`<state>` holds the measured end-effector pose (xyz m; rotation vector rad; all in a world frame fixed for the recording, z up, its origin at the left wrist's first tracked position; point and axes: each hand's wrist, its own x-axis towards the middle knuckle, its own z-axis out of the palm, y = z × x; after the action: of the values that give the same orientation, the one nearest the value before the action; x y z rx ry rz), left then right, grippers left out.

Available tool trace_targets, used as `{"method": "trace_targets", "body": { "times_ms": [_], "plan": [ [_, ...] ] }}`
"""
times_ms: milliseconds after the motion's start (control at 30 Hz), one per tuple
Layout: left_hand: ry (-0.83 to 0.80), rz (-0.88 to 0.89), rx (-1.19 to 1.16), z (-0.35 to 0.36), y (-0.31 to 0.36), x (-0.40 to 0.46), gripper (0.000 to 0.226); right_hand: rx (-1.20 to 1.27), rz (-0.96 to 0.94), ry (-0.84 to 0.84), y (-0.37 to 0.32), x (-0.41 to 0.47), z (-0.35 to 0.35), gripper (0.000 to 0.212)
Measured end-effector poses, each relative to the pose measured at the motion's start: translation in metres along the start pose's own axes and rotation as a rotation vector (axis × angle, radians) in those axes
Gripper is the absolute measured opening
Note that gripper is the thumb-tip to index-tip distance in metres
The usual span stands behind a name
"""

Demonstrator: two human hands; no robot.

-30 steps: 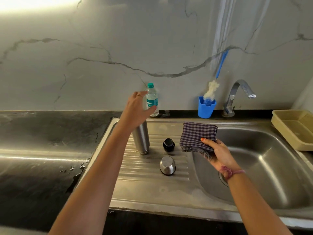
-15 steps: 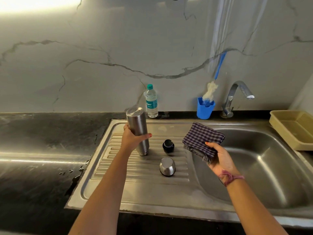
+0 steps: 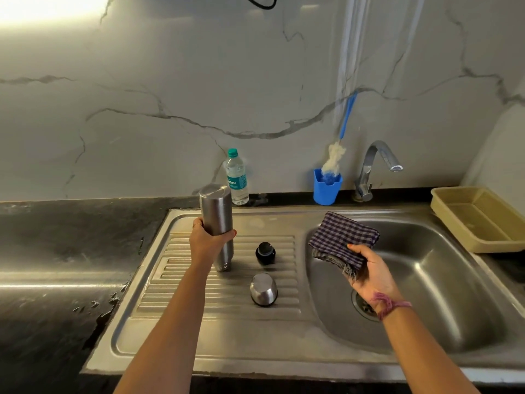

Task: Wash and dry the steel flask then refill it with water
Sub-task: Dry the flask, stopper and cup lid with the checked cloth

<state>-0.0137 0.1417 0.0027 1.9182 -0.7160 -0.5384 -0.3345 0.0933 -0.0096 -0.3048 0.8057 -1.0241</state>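
Observation:
The steel flask stands upside down on the ribbed draining board, its flat base up and its narrow mouth end down. My left hand grips it around the middle. My right hand holds a folded blue checked cloth over the left edge of the sink basin. The black stopper and the steel cup lid sit on the draining board to the right of the flask.
A plastic water bottle stands at the wall behind the flask. A blue cup with a bottle brush is beside the tap. A beige tray lies at the far right. Dark wet counter spreads to the left.
My left hand came down from the flask's top and now grips its body. The cloth in my right hand has shifted slightly right, toward the basin.

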Motion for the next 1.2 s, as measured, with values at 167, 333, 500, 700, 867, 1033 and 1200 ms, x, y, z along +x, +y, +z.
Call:
{"method": "trace_targets", "body": {
  "times_ms": [167, 333, 500, 700, 867, 1033, 1200],
  "plan": [
    [-0.005, 0.115, 0.018, 0.006, 0.027, -0.003, 0.078, -0.049, -0.005, 0.007, -0.017, -0.004, -0.004, 0.020],
    [-0.071, 0.270, 0.023, 0.017, 0.073, -0.018, 0.078, -0.056, -0.024, -0.053, -0.032, -0.005, -0.015, 0.033],
    [-0.184, 0.324, -0.018, 0.047, 0.113, -0.043, 0.083, -0.084, -0.043, -0.034, -0.053, -0.010, -0.029, 0.048],
    [-0.330, 0.328, -0.059, 0.105, 0.132, -0.087, 0.082, -0.254, -0.084, -0.028, -0.093, -0.025, -0.042, 0.034],
    [-0.427, 0.310, -0.074, 0.151, 0.127, -0.120, 0.086, -0.369, -0.240, 0.002, -0.132, -0.036, -0.044, 0.029],
    [-0.475, 0.283, -0.103, 0.185, 0.121, -0.148, 0.083, -0.715, -0.587, -0.026, -0.178, -0.044, -0.022, 0.023],
    [-0.518, 0.239, -0.122, 0.209, 0.120, -0.170, 0.077, -1.306, -0.907, -0.295, -0.202, -0.043, -0.001, 0.043]
  ]
}}
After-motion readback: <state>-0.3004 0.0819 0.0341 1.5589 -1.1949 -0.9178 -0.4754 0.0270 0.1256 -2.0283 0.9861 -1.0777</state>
